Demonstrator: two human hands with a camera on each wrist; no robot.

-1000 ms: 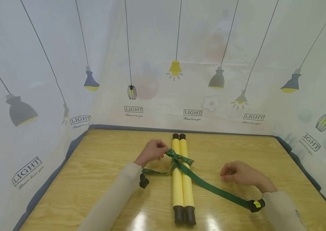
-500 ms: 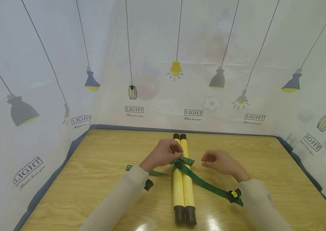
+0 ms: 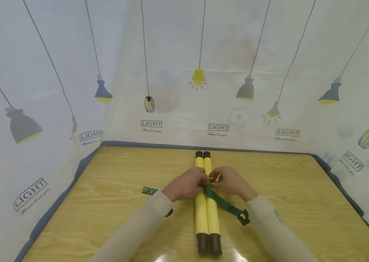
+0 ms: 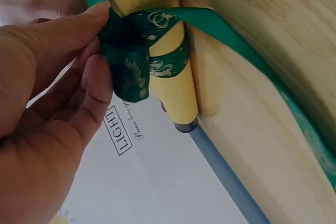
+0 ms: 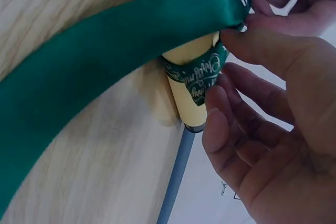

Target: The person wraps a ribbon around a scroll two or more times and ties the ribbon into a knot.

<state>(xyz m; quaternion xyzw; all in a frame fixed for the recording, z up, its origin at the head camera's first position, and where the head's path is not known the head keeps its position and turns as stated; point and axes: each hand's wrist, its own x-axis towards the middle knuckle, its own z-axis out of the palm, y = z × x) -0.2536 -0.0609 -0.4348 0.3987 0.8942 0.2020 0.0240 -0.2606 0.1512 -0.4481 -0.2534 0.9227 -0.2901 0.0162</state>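
Two yellow sticks (image 3: 207,218) with dark end caps (image 3: 215,244) lie side by side on the table, pointing away from me. Round their upper part runs a green ribbon (image 3: 218,201) with white print, gathered at a knot. My left hand (image 3: 184,185) pinches a folded loop of the ribbon (image 4: 128,74) between thumb and fingers, over the left stick. From the other side, my right hand (image 3: 231,183) has thumb and fingertips round a printed part of the ribbon (image 5: 202,77). The hands nearly meet and hide most of the knot in the head view.
One ribbon tail (image 3: 149,190) reaches left past my left wrist; the other slants right toward a small black wrist device (image 3: 243,217). The wooden table (image 3: 105,218) ends at a blue-grey edge strip (image 3: 236,149), backed by white walls (image 3: 177,43) printed with hanging lamps.
My right hand has moved left and in to the ribbon at the sticks. My left hand has shifted right over the sticks. The sticks have stayed in place.
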